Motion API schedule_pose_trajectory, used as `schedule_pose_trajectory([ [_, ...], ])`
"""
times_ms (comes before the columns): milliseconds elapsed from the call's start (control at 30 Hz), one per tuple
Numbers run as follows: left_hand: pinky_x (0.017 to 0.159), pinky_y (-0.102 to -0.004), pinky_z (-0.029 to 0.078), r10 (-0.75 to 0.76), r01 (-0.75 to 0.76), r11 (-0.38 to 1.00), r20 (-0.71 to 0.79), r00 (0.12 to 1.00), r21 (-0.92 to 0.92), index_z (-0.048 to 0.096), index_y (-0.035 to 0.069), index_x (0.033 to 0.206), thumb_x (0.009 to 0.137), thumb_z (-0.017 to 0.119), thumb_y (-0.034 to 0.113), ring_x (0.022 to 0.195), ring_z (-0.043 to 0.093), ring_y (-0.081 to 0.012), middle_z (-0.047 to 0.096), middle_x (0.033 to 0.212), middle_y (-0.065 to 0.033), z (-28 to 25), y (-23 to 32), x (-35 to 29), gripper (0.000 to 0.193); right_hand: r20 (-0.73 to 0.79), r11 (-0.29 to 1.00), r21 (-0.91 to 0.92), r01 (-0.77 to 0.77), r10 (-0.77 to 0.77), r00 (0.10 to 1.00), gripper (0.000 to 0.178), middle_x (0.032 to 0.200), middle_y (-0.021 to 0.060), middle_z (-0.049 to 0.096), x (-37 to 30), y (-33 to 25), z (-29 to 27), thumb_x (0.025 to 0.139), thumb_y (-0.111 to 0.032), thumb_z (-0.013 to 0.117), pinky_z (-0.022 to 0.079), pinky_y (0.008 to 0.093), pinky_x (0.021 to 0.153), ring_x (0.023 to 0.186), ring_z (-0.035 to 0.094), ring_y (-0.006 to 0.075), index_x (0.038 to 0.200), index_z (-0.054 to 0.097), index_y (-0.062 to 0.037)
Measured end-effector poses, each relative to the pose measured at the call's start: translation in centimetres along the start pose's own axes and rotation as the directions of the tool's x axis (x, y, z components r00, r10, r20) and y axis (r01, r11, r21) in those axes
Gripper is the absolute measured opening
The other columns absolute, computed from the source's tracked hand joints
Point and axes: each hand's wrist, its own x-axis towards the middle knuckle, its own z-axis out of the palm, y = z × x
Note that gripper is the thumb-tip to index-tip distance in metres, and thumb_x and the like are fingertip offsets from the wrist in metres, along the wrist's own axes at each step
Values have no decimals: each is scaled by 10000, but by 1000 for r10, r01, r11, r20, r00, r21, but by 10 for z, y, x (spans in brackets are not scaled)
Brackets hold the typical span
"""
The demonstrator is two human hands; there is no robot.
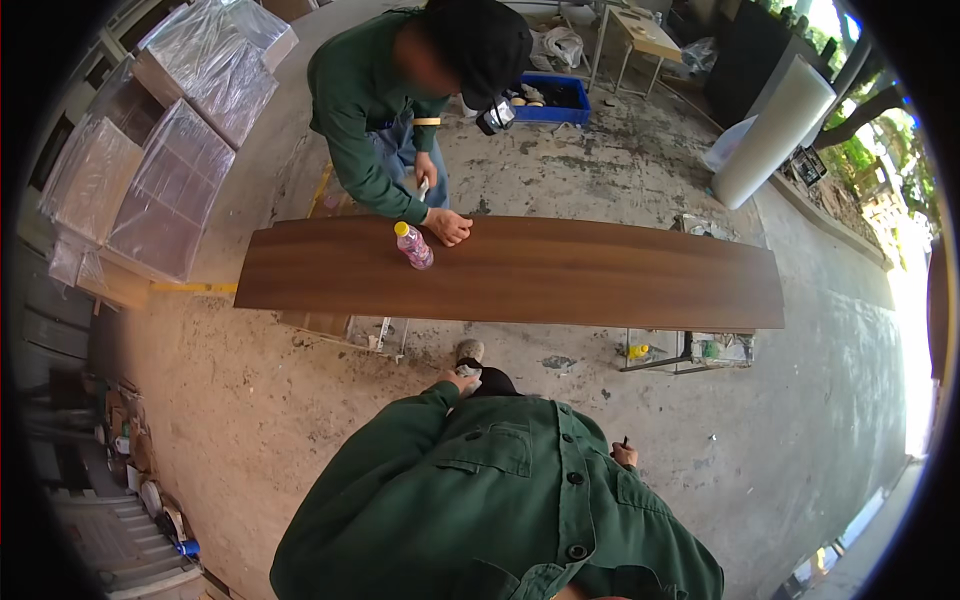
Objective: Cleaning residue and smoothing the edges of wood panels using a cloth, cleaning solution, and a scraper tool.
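Board (580,272) on stands (688,347); wad (469,372) in left grip (459,382), dark stick (626,441) in right grip (625,456).

Left grip: fingers curled round the whitish wad, near the board's near edge. Right grip: fingers closed about the slim stick, partly hidden by the jacket (500,510), well apart from the left. The brown board lies flat; on it stands a bottle (413,246), yellow cap (402,229), pink label (417,254), print too small to read. Co-worker (365,105) leans over the far edge: one hand (447,227) rests on the board near the bottle, the other hand (426,168) holds a white thing (423,188). Wrapped boxes (175,190) stacked at left; blue bin (550,116) on the floor (240,400) beyond.
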Motion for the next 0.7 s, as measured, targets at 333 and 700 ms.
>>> schedule_pose_trajectory([
  [333, 577, -412, 453, 61, -61, 998, 24, 998, 3, 587, -41, 815, 621, 623, 631, 639, 564, -298, 588, 743, -192, -24, -2, -2, 701, -11, 999, 23, -30, 31, 999, 239, 579, 94, 587, -15, 6, 18, 734, -223, 567, 402, 328, 376, 395, 484, 174, 767, 623, 8],
  [700, 734, -389, 471, 130, -131, 991, 77, 989, 8, 581, -80, 937, 603, 602, 661, 853, 582, -348, 595, 926, -243, -14, 9, -10, 813, -1, 999, -29, -40, 40, 999, 241, 576, 92, 577, -24, -8, -2, 746, -227, 556, 387, 323, 350, 380, 482, 178, 781, 612, 5],
])
